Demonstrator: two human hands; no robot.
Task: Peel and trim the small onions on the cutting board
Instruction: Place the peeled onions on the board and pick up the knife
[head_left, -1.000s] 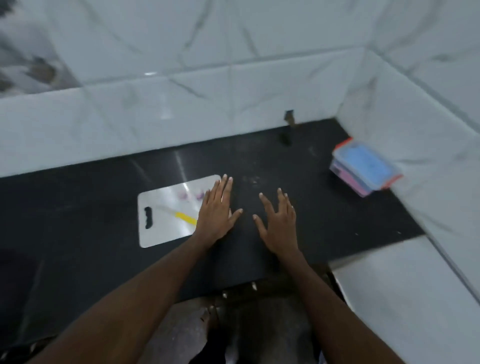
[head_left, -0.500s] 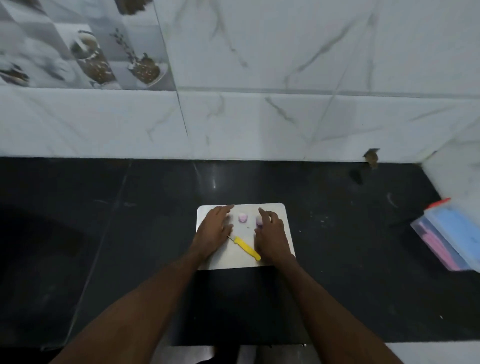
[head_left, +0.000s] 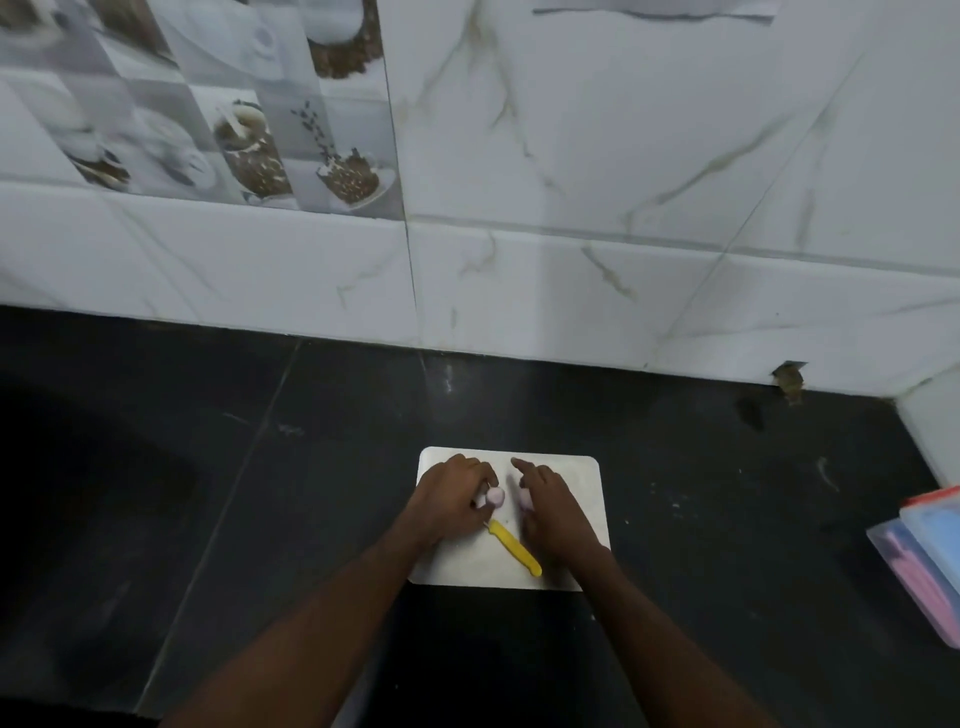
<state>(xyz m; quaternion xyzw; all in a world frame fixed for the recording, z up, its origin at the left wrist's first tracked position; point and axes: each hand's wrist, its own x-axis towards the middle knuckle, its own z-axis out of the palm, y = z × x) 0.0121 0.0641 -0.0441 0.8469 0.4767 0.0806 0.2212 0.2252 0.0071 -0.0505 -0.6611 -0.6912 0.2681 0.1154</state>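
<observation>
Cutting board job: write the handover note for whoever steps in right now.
Left hand: on the cutting board, fingers curled onto the left onion.
Right hand: over the right onion, index finger straight; whether it grips the onion cannot be told.
Yellow-handled knife: lies on the board between the hands, in neither hand.
Done: nothing visibly cut or peeled yet; no peel shows on the board.
Left: take up the knife, trim and peel both onions.

Dim, cool indoor light, small glare spot on the glossy black stone countertop (head_left: 450, 385) just behind the white rectangular cutting board (head_left: 571, 499), deep shadow far left of the board, soft overall blur, wide-angle bending of the white marble-veined wall tiles (head_left: 623, 156) above it
</observation>
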